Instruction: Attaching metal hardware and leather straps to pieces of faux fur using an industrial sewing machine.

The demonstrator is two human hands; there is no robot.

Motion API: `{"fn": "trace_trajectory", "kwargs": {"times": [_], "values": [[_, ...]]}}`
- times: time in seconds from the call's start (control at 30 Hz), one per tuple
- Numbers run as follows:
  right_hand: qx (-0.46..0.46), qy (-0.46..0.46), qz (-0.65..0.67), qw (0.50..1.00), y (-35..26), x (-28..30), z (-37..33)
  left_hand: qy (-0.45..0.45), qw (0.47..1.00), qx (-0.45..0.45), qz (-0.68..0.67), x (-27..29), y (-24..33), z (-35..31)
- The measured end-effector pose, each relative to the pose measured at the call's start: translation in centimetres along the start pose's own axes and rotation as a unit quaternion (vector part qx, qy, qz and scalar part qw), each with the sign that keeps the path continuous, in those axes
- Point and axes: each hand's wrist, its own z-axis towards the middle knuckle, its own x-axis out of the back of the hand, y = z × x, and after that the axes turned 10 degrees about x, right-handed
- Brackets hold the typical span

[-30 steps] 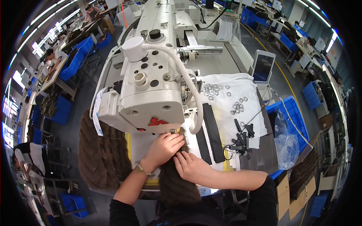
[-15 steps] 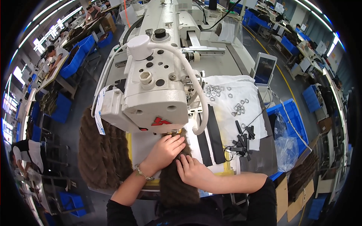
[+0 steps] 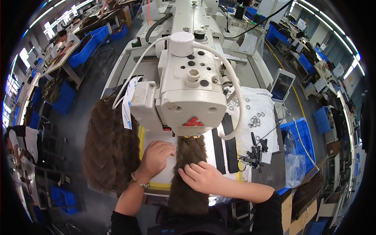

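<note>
A long strip of dark brown fur (image 3: 188, 196) runs from under the sewing machine's head (image 3: 194, 103) toward me and hangs over the table's front edge. My right hand (image 3: 203, 178) rests on the strip with its fingers bent into the pile, holding it. To the strip's left, my left hand (image 3: 156, 157) is over the white work plate (image 3: 164, 176), fingers loosely bent and apart from the thumb. Its fingertips come close to the fur's left edge, and I see nothing in them. The machine head hides the needle area and the strip's far end.
More brown fur (image 3: 109, 152) lies in a heap on the left. Two black straps (image 3: 232, 150) lie right of the strip. Metal rings (image 3: 256, 119) and black strap pieces (image 3: 255, 154) lie on white cloth (image 3: 246, 137). A blue bin (image 3: 299, 131) and a small screen (image 3: 282, 85) stand at the right.
My left hand has come off the fur strip to its left side, baring the fur near the machine head. My right hand stays on the strip. The whole view has shifted slightly.
</note>
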Motion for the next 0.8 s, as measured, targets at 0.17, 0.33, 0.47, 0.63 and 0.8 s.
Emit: {"fn": "trace_trajectory", "kwargs": {"times": [0.17, 0.33, 0.47, 0.63, 0.8], "values": [[0.007, 0.084, -0.015, 0.996, 2.2, -2.8, 1.3, 0.041, 0.999, 0.017, -0.006, 0.1, -0.3, -0.3], [-0.026, 0.05, 0.062, 0.996, 3.2, -3.7, 0.9, 0.041, 0.999, 0.024, -0.007, 0.2, -0.2, -0.5], [-0.046, 0.064, 0.066, 0.995, 3.1, -3.9, 0.9, 0.044, 0.999, 0.016, -0.008, 0.3, -0.4, -0.6], [-0.057, 0.083, 0.055, 0.993, 3.1, -4.1, 0.1, 0.053, 0.998, 0.017, -0.011, 0.1, -0.4, -0.6], [-0.133, 0.024, -0.016, 0.991, 2.1, -3.0, 0.0, 0.048, 0.999, 0.014, -0.012, 0.1, -0.6, -0.8]]}}
